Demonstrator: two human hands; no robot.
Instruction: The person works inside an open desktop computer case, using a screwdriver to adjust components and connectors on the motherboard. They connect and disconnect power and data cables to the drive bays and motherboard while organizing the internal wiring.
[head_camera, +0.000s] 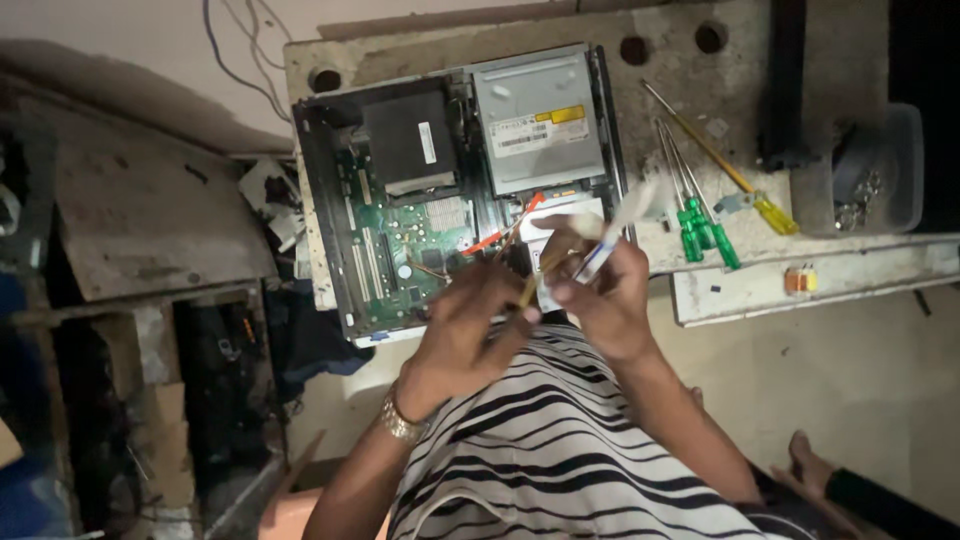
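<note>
Your left hand (470, 320) pinches a thin yellowish tool (530, 288), maybe a brush or a screwdriver shaft; the blur leaves it unclear. Its long axis slants up and right, toward the other hand. Your right hand (605, 295) grips a slim white tube (615, 228) between thumb and fingers, tip angled up-right, over the front edge of the open metal case (320, 200). Inside sit a green board (395, 250), a black block (405, 135), a smooth grey drive (540, 120). Green-handled drivers (700, 235) and a yellow one (775, 213) lie on the rough bench (680, 100) to your right.
</note>
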